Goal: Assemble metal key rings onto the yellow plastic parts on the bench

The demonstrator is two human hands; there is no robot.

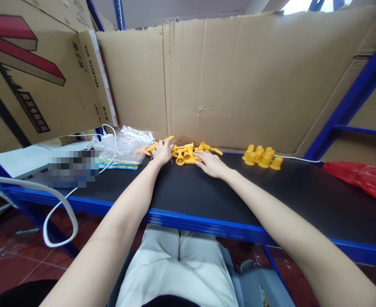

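A low pile of yellow plastic parts [180, 158], with flared cup ends and thin stems, lies near the back of the black shelf top. My left hand [162, 152] rests on the pile's left side, its fingers apart and partly hidden among the parts. Small dark coils like springs [171, 161] show beside it. At the pile's right edge, my right hand [209, 164] lies palm down with fingers stretched out, its fingertips touching the parts. Farther right, several yellow flanged caps [265, 160] stand grouped together.
Left of the pile lie clear plastic bags [128, 143], a white cable [114, 147] and a blurred-out object [74, 168]. A cardboard wall [239, 85] closes off the back. A red plastic bag [363, 177] sits at far right; a blue rail [203, 221] edges the front.
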